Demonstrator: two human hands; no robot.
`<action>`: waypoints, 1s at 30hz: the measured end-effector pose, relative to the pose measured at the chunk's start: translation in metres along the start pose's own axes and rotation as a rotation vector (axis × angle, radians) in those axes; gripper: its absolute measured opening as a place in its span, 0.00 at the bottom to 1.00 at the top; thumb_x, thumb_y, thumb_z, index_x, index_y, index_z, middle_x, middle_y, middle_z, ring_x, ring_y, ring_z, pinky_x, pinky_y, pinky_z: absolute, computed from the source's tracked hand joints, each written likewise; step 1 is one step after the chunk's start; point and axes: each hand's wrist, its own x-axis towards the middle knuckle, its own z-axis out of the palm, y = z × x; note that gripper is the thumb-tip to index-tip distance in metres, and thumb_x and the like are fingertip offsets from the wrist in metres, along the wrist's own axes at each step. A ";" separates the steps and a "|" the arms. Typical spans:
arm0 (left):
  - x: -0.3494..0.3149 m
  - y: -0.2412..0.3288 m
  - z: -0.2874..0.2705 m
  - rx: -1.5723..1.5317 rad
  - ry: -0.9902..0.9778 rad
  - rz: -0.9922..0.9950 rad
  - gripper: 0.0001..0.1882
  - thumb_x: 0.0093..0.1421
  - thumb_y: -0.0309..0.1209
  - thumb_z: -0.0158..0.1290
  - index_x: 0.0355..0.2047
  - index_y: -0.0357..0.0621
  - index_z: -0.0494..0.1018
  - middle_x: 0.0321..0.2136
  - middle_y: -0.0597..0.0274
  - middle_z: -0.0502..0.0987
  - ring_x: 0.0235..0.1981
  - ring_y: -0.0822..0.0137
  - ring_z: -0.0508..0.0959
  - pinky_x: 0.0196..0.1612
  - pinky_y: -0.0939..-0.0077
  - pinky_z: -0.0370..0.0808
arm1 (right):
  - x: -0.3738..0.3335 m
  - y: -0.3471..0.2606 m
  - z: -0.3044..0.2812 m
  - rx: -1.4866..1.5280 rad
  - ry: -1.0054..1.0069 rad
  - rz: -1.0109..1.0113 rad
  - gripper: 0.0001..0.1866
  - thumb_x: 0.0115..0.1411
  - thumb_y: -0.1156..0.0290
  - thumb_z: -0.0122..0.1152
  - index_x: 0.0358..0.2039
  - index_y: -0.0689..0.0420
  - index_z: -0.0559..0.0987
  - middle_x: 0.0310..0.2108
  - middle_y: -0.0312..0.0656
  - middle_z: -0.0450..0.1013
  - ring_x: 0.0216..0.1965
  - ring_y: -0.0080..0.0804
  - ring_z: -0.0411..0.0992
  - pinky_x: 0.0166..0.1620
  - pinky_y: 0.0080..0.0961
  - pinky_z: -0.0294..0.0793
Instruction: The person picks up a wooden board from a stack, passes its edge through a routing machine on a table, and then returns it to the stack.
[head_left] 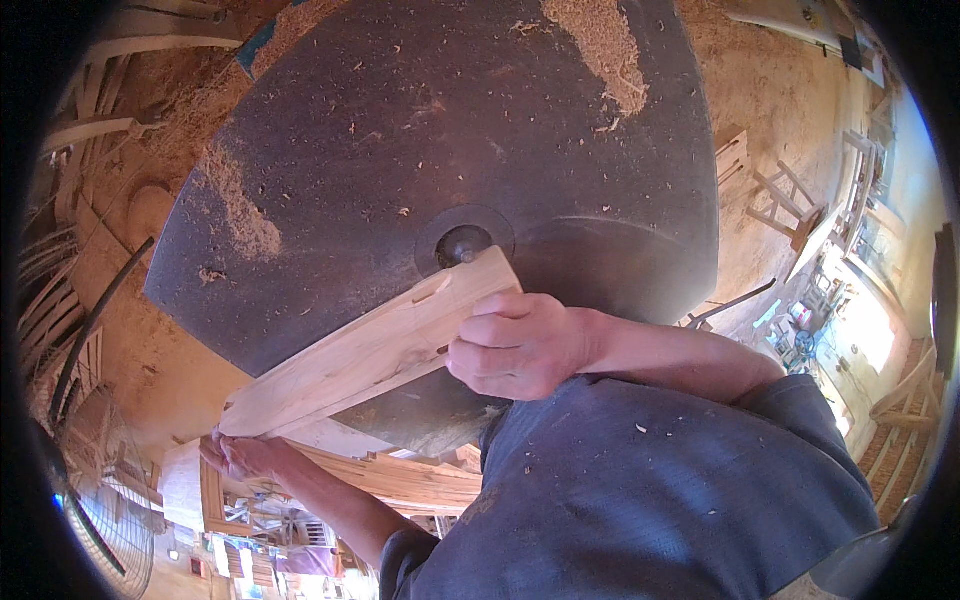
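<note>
A pale wooden board [355, 350] lies slantwise over the near part of a dark, flat machine table [340, 170]. Its far right end reaches a round opening with a dark spindle [458, 246] in it, touching or nearly touching; I cannot tell which. My right hand [525, 345] is closed round the board's near edge close to that end, fingers curled. At the opposite end, beyond the table's left near edge, my left hand [242, 456] grips the board from below, with part of its fingers hidden. Small dark slots or marks show along the board's face and edge.
Wood shavings lie in heaps [605, 55] at the far side and in a patch [245, 210] on the left of the table. Stacked timber [400, 482] stands near my left arm. A wooden stool [790, 205] is off to the right, a wire-guarded fan [110, 500] at lower left.
</note>
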 end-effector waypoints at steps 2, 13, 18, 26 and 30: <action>0.009 -0.010 -0.032 0.077 0.094 -0.010 0.27 0.65 0.29 0.55 0.63 0.40 0.62 0.38 0.49 0.80 0.34 0.54 0.83 0.41 0.47 0.85 | 0.005 -0.003 0.011 0.051 0.013 -0.031 0.11 0.45 0.69 0.63 0.31 0.56 0.82 0.37 0.34 0.73 0.44 0.31 0.73 0.49 0.28 0.74; 0.001 0.053 0.005 0.915 -0.036 -0.160 0.39 0.62 0.28 0.50 0.74 0.34 0.58 0.47 0.47 0.79 0.40 0.62 0.80 0.44 0.68 0.77 | 0.002 -0.048 -0.008 0.087 -0.074 0.041 0.14 0.48 0.68 0.63 0.37 0.58 0.83 0.41 0.38 0.75 0.46 0.34 0.73 0.51 0.33 0.74; -0.003 0.074 0.060 0.909 -0.280 -0.310 0.43 0.67 0.34 0.53 0.78 0.37 0.50 0.50 0.46 0.77 0.51 0.59 0.75 0.62 0.61 0.66 | -0.011 -0.058 -0.021 -0.044 0.004 0.238 0.18 0.54 0.68 0.63 0.45 0.60 0.84 0.48 0.40 0.76 0.53 0.38 0.73 0.57 0.38 0.72; -0.005 0.054 0.075 0.857 -0.342 -0.299 0.38 0.72 0.38 0.56 0.76 0.37 0.56 0.48 0.48 0.78 0.45 0.60 0.77 0.58 0.63 0.72 | -0.034 -0.031 -0.027 -0.123 0.005 0.167 0.18 0.54 0.68 0.65 0.46 0.58 0.85 0.52 0.39 0.77 0.57 0.34 0.72 0.60 0.32 0.73; -0.005 0.046 0.081 0.934 -0.204 -0.274 0.36 0.73 0.36 0.56 0.75 0.37 0.58 0.51 0.48 0.79 0.46 0.59 0.79 0.53 0.67 0.75 | -0.027 -0.017 -0.026 -0.102 0.024 0.166 0.17 0.55 0.69 0.66 0.45 0.56 0.86 0.52 0.37 0.78 0.56 0.33 0.74 0.60 0.32 0.75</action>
